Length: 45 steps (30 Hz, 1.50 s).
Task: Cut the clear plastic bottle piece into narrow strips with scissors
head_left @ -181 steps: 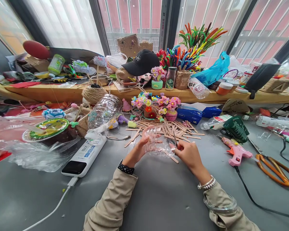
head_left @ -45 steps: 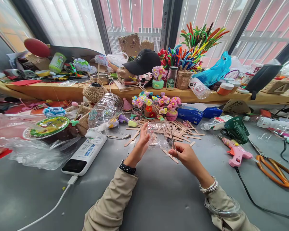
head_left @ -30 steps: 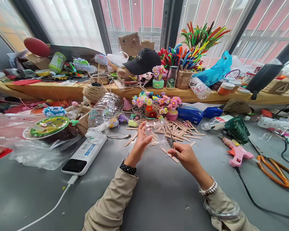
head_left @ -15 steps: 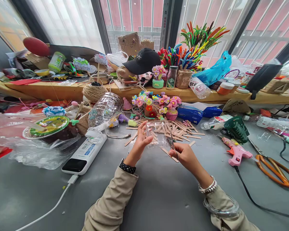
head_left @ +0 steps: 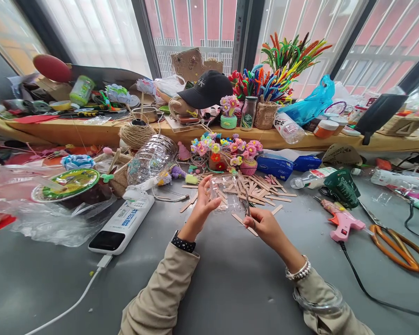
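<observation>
My left hand (head_left: 202,203) grips a clear cut plastic bottle piece (head_left: 228,193), held up just above the grey table (head_left: 230,284). My right hand (head_left: 265,226) is closed round small scissors (head_left: 247,205), whose blades reach up into the right side of the plastic. Both hands hover in front of a heap of wooden craft sticks (head_left: 254,187). Small knitted flower pots (head_left: 230,153) stand just behind the sticks.
A white power bank (head_left: 120,224) with its cable lies to the left, beside a clear bottle (head_left: 150,160) and a twine roll (head_left: 137,135). A pink glue gun (head_left: 342,220) and orange-handled scissors (head_left: 400,246) lie to the right. A cluttered shelf (head_left: 195,132) runs along the back.
Over six seconds both hands lifted the plastic piece farther from me, over the stick heap. In the last second the plastic turned slightly and the scissors stayed in its right side.
</observation>
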Motion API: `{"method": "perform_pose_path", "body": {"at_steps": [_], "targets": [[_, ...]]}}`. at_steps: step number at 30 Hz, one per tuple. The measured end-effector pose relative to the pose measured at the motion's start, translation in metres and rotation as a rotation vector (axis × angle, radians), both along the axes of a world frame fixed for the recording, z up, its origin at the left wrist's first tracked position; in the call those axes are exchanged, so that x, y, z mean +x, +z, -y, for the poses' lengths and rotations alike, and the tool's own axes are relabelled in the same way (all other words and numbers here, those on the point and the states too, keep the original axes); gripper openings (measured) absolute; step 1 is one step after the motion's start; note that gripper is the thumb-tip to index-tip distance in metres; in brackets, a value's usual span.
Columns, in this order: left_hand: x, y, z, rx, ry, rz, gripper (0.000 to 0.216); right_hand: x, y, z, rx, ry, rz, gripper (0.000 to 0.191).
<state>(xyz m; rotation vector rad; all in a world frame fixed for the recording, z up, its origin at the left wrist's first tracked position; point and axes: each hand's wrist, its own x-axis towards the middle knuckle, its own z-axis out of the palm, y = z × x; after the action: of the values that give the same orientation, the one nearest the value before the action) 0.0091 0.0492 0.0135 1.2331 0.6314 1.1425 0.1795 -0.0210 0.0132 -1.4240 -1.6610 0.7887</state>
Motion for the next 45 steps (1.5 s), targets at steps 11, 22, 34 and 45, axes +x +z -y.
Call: {"method": "perform_pose_path", "body": {"at_steps": [11, 22, 34, 45], "targets": [[-0.002, 0.001, 0.001, -0.019, -0.043, -0.028, 0.077, 0.004, 0.003, 0.000, -0.012, 0.002, 0.039, 0.065], [0.000, 0.001, 0.004, -0.007, -0.077, 0.022, 0.078, 0.000, 0.003, 0.001, 0.133, -0.121, 0.102, 0.062], [0.002, 0.001, 0.006, -0.039, -0.081, 0.115, 0.072, -0.003, 0.003, 0.002, 0.207, -0.158, 0.105, 0.063], [-0.001, -0.001, 0.003, 0.081, -0.012, 0.088, 0.067, 0.006, 0.005, 0.003, 0.049, 0.096, 0.061, 0.065]]}}
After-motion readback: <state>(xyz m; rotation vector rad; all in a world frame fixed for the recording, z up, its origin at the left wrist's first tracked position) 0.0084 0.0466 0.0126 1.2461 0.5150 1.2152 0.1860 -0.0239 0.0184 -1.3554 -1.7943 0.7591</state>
